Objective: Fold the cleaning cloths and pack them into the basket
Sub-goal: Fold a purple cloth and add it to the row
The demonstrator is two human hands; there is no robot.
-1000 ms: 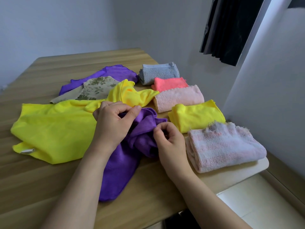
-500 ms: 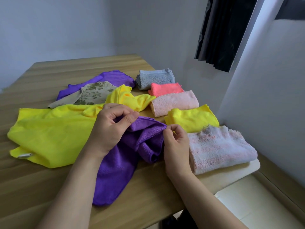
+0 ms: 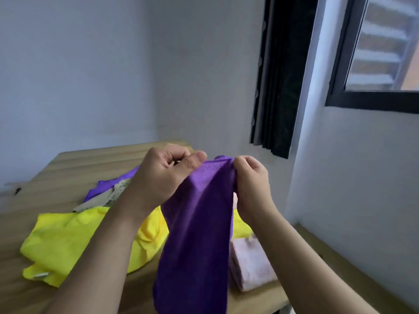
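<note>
A purple cloth point(image 3: 197, 234) hangs in the air above the wooden table point(image 3: 68, 168). My left hand point(image 3: 165, 177) pinches its top edge on the left. My right hand point(image 3: 251, 180) pinches the same edge on the right. The cloth droops between them in a long fold. Under it lies a big yellow cloth point(image 3: 68, 241), spread flat. A folded pale pink towel point(image 3: 249, 264) sits at the table's right edge. Behind my left hand, a floral cloth point(image 3: 106, 198) and a second purple cloth point(image 3: 99, 189) peek out. No basket is in view.
White walls stand close behind and to the right of the table. A dark curtain point(image 3: 278, 82) hangs beside a black-framed window point(image 3: 374, 98) at the upper right. The other folded cloths are hidden behind my hands and the hanging cloth.
Both hands have lifted the purple cloth off the table and hold it up by its top edge. My view has tilted upward, so more wall and window show.
</note>
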